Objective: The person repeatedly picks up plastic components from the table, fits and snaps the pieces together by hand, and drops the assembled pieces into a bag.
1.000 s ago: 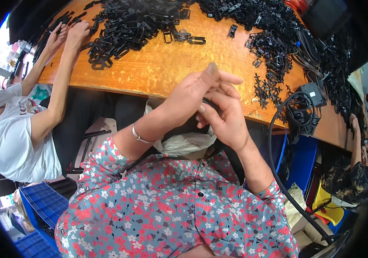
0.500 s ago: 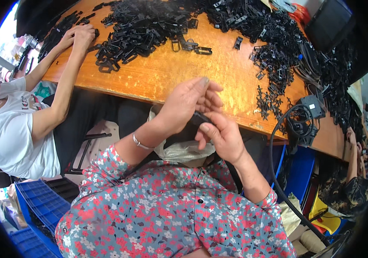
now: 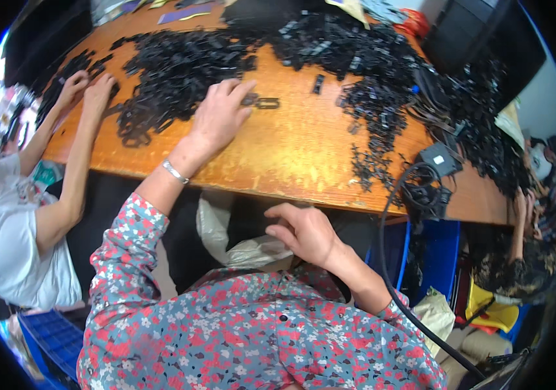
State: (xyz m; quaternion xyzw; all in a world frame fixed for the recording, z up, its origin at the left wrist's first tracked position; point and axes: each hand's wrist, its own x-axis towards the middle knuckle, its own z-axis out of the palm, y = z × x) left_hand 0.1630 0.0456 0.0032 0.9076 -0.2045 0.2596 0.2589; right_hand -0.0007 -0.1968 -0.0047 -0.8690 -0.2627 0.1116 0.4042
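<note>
My left hand point(image 3: 221, 116) is stretched over the table at the near right edge of a heap of small black plastic parts point(image 3: 180, 65). Its fingers are extended and slightly apart, close to an oblong black frame point(image 3: 269, 103); whether they touch a part cannot be made out. Below the table edge, my right hand point(image 3: 309, 235) hangs above a whitish plastic bag point(image 3: 252, 252) in front of my lap. Thumb and forefinger are apart there, with nothing visible between them; the other fingers are mostly hidden.
More black parts point(image 3: 369, 71) are heaped at the back right, with small branched pieces point(image 3: 370, 168) nearer. A black power box point(image 3: 439, 160) with a thick cable point(image 3: 385, 260) stands at right. A co-worker's hands point(image 3: 89, 91) handle parts at left; another person's arm point(image 3: 520, 221) reaches in far right.
My hands have parted. The left went up and left to the heap; the right dropped below the table edge. The black part held between them is no longer visible. The view shifted slightly.
</note>
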